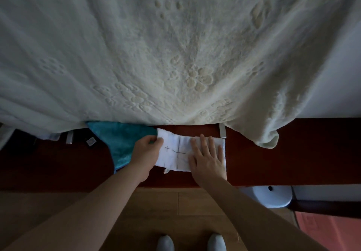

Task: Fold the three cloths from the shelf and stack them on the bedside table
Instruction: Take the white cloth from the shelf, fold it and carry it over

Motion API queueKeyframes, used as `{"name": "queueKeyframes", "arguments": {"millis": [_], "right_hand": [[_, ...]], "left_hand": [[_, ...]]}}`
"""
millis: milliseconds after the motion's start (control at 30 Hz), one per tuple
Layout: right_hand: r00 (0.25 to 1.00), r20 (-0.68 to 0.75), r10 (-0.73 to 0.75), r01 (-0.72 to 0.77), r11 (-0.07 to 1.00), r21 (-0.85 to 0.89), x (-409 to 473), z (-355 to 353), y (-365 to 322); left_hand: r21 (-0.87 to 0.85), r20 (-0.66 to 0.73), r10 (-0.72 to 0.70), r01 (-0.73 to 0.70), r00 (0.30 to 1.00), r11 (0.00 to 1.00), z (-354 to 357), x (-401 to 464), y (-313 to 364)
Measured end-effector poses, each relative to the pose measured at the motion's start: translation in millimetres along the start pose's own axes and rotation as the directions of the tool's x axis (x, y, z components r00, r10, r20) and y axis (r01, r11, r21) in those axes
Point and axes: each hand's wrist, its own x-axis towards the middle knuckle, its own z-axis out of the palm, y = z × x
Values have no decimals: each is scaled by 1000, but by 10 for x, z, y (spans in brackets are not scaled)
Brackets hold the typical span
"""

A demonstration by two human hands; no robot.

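right hand (207, 158): laid flat, fingers straight and slightly spread, palm pressing down on the right half of the white cloth (176, 151); grips nothing.
left hand (146, 153): fingers curled, thumb and fingertips pinching the cloth's upper left corner.
white cloth: thin woven fabric, folded to a rough rectangle, marked with dark pen crosses and lines; a small tab of fabric hangs off its near edge. it lies on the dark red-brown wooden ledge (273, 164), smooth and flat, running the full width of the view.
teal cloth (121, 141): plush, fuzzy pile, unfolded, rumpled in a loose triangular shape; lies just left of the white cloth, touching it under the left hand, its far edge tucked beneath the blanket.
blanket (175, 45): pale cream, thick fleece with embossed flower relief; fills the upper view, its hem draping over the ledge's far edge, one corner hanging down at right.
metal clips (222, 131): two small flat silver pieces at the far edge.
open room: bare ledge to the right of the white cloth and at far left of the teal one.
below the ledge: wood-plank floor (175, 211), a pale round stool (273, 196), a pink mat (332, 229), two feet in light socks.
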Motion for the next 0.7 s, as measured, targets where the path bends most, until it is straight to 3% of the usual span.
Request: {"name": "queueKeyframes", "arguments": {"millis": [167,233,300,333,367,433,467,533,633,700], "right_hand": [[1000,20,-3,2,999,52,27,-78,-9],[995,-96,4,15,980,196,43,-152,31],[964,-241,109,-1,912,411,79,-332,76],[959,-208,192,-46,831,554,127,-479,88],[966,-79,248,-126,713,690,177,-655,84],[951,213,224,-298,480,825,297,-982,41],[937,300,179,-349,452,821,376,-1098,27],[922,369,117,-372,535,759,518,-1236,-23],[937,335,98,-297,731,615,688,-1338,-81],[945,314,88,-255,801,541,753,-1373,-73]], "left_hand": [[5,-67,157,-157,985,988,320,-242,236],[8,-76,192,-191,979,981,415,-270,264],[-1,-68,230,-230,971,973,493,-299,281],[1,-62,255,-256,965,967,528,-317,282],[13,-55,284,-284,957,959,562,-334,274],[46,-34,342,-340,939,939,627,-365,248],[62,-23,364,-363,931,930,661,-386,240],[98,-10,404,-401,915,911,735,-422,236],[98,-19,460,-456,888,884,816,-531,295],[90,-53,478,-473,877,877,854,-549,294]]}}
